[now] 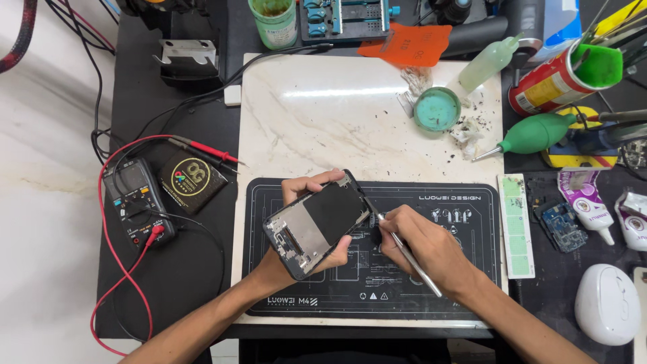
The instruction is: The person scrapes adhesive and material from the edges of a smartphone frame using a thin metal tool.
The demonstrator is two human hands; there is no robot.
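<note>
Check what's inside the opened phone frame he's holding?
Inside the phone frame: a black panel fills the upper half, a bare silver plate the lower, small parts along the bottom edge. The left hand covers the far rim; the tweezers in the right hand touch its side.

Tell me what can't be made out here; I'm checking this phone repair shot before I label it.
All in the head view:
- Tool tip: hidden where it meets the opened phone edge, behind the right hand.
- Left hand palm: covered by the phone.
- Phone's inner parts: too small.
- Mouse, red can: partly cut off or covered.
</note>
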